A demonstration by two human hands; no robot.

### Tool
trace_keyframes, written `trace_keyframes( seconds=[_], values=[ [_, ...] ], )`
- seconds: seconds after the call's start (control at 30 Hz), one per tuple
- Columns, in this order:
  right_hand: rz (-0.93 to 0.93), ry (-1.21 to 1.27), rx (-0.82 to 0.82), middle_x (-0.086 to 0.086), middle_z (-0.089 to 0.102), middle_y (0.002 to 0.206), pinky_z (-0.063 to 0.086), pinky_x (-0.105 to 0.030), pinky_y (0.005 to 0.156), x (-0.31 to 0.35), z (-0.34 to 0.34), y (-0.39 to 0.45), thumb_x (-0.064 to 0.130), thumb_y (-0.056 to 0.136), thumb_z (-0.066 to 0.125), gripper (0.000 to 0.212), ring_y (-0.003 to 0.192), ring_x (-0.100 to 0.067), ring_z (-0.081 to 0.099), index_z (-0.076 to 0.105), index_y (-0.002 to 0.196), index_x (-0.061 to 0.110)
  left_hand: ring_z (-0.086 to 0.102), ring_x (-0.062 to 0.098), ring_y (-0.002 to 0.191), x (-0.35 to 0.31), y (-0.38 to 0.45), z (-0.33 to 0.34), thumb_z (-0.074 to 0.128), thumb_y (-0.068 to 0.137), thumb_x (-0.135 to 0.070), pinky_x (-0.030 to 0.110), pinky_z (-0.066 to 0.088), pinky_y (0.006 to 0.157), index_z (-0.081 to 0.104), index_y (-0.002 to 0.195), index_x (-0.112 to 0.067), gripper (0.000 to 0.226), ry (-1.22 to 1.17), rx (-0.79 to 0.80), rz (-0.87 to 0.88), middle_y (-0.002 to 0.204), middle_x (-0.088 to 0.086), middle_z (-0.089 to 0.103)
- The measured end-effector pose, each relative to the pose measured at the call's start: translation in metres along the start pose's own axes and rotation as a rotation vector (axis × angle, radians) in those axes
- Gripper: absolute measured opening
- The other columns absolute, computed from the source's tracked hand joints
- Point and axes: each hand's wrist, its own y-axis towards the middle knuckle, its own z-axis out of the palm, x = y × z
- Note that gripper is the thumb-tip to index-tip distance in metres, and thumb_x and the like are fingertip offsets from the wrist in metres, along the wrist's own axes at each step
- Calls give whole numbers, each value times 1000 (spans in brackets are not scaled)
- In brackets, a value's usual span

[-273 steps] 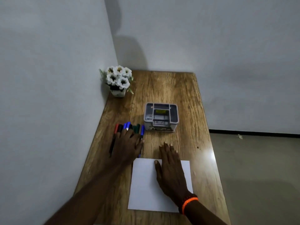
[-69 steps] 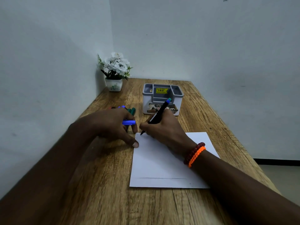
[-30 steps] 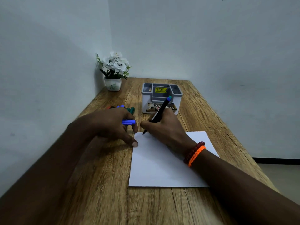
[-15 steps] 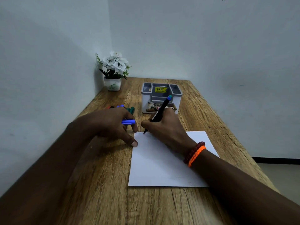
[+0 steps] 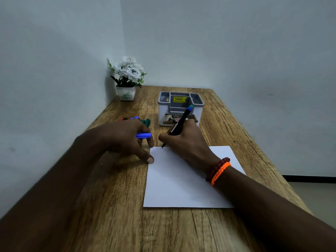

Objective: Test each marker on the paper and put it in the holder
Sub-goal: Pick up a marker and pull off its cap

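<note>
The right hand (image 5: 183, 140) grips a black-barrelled marker with a blue-green end (image 5: 179, 124) in a writing hold, fingers curled round the barrel. The marker is tilted, with its tip at the far left corner of the white rectangular sheet of paper (image 5: 181, 182); whether the tip touches the sheet cannot be told. Faint marks show on the paper just beside the tip.

The left hand (image 5: 123, 139) has its fingers curled round a blue marker cap (image 5: 143, 135), which projects toward the right hand. Its thumb is extended and rests at the left edge of the paper.

The paper lies flat on the wooden tabletop (image 5: 109, 206), nearer the right edge than the left. The grey plastic compartmented holder with a yellow price sticker (image 5: 180, 108) stands upright beyond the paper, toward the far edge of the tabletop. A row of further markers with red, blue and green ends (image 5: 143, 121) lies beyond the left hand, left of the holder, partly hidden by the hand.

A small white pot of white artificial flowers (image 5: 127, 79) stands at the far left corner of the tabletop. Two beaded bracelets, one dark red and one orange (image 5: 218, 170), sit on the right wrist.
</note>
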Motion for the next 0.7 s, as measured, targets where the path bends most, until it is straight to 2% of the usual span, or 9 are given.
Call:
trace_keyframes(
  seconds=[0.2, 0.27, 0.4, 0.53, 0.7],
  values=[
    [-4, -22, 2, -4, 71, 95, 50, -22, 63, -1, 1, 0, 37, 84, 83, 43, 87, -16, 70, 66, 110, 8, 60, 13, 82, 0, 0, 0, 90, 66, -47, 29, 45, 69, 72, 104, -32, 45, -10, 1, -4, 94, -1, 65],
    [-9, -16, -2, -4, 71, 93, 52, -22, 63, 1, 0, -1, 35, 84, 83, 40, 86, -15, 70, 66, 109, 9, 62, 15, 86, 1, 1, 0, 90, 65, -48, 30, 46, 71, 72, 104, -32, 45, -13, 3, -4, 99, 1, 67],
    [-16, 4, -33, -5, 71, 89, 61, -34, 69, 2, -2, -3, 30, 84, 84, 34, 83, -17, 71, 66, 102, 8, 62, 16, 95, 1, 0, 0, 89, 66, -48, 31, 47, 75, 72, 104, -32, 45, -7, -5, -15, 106, 1, 67],
    [-25, -8, -26, -7, 72, 88, 59, -34, 68, 2, -2, -3, 32, 82, 84, 34, 82, -20, 71, 68, 99, 7, 62, 15, 92, -1, 0, 0, 89, 65, -48, 33, 49, 77, 71, 103, -33, 45, -6, -6, -21, 102, 0, 66],
    [-19, 1, -39, -5, 72, 87, 63, -39, 71, 3, -4, -4, 31, 81, 85, 34, 81, -18, 72, 67, 99, 8, 62, 17, 96, -1, -1, 0, 89, 65, -48, 34, 49, 78, 72, 103, -33, 44, -1, -8, -16, 107, -1, 65]
  ],
)
